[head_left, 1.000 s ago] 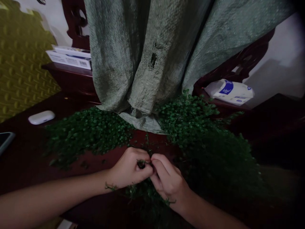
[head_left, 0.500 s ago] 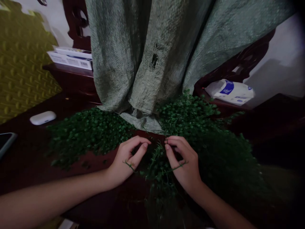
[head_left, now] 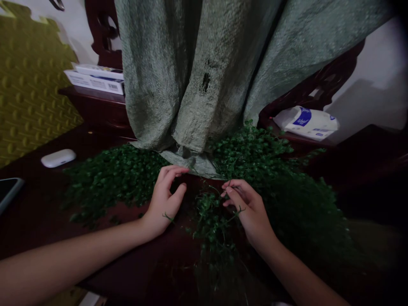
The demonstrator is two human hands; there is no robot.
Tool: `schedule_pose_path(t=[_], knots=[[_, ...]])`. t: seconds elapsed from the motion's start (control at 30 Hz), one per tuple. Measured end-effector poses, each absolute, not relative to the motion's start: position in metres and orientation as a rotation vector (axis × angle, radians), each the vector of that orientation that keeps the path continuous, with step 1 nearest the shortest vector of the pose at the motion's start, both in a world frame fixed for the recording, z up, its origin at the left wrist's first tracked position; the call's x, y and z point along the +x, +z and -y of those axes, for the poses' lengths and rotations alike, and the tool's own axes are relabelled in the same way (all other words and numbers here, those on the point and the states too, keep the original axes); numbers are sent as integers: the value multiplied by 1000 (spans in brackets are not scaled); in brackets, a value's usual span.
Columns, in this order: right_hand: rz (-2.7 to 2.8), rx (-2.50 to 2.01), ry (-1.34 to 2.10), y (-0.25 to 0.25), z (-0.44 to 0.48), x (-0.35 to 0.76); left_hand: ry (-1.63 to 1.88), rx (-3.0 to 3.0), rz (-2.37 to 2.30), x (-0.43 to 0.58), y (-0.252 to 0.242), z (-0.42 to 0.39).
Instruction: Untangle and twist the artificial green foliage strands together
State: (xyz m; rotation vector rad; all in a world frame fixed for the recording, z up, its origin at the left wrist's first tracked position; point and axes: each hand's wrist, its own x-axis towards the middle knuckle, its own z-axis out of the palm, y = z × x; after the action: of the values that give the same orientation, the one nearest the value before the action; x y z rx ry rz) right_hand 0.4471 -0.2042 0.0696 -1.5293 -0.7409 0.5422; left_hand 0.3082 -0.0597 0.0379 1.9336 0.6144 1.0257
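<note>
My left hand [head_left: 165, 202] is open over the dark table, thumb and fingers apart, with a small green sprig [head_left: 168, 217] lying against its thumb base. My right hand [head_left: 250, 208] pinches a thin plant stem [head_left: 225, 192] between thumb and forefinger. Between the two hands lies a loose bunch of green leafy plants [head_left: 212, 221]. A left heap of greens [head_left: 117, 178] spreads beyond my left hand, and a bigger right heap of greens [head_left: 255, 153] reaches from the sack past my right hand.
A grey-green woven sack [head_left: 197, 106] hangs down at the back. To the left are a white earbud case [head_left: 58, 158], a phone [head_left: 9, 193] and white boxes [head_left: 95, 80]. A tissue pack [head_left: 314, 123] lies on the right ledge. The table [head_left: 127, 276] is dark red.
My left hand has moved up and left, its thumb and fingers spreading apart. My right hand has stayed close to its place, shifting slightly down with the stem.
</note>
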Motion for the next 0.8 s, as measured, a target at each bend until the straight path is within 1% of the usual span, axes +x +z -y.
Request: schedule_pose_path(t=[0.2, 0.33, 0.5, 0.8], knots=[[753, -1528, 588, 73, 206, 447, 1081, 2072, -362, 307, 47, 68], [711, -1463, 745, 76, 206, 445, 1014, 2092, -131, 307, 47, 74], [645, -1403, 904, 78, 208, 442, 884, 2094, 51, 304, 46, 75], [559, -1425, 998, 72, 206, 436, 848, 2105, 90, 304, 48, 75]])
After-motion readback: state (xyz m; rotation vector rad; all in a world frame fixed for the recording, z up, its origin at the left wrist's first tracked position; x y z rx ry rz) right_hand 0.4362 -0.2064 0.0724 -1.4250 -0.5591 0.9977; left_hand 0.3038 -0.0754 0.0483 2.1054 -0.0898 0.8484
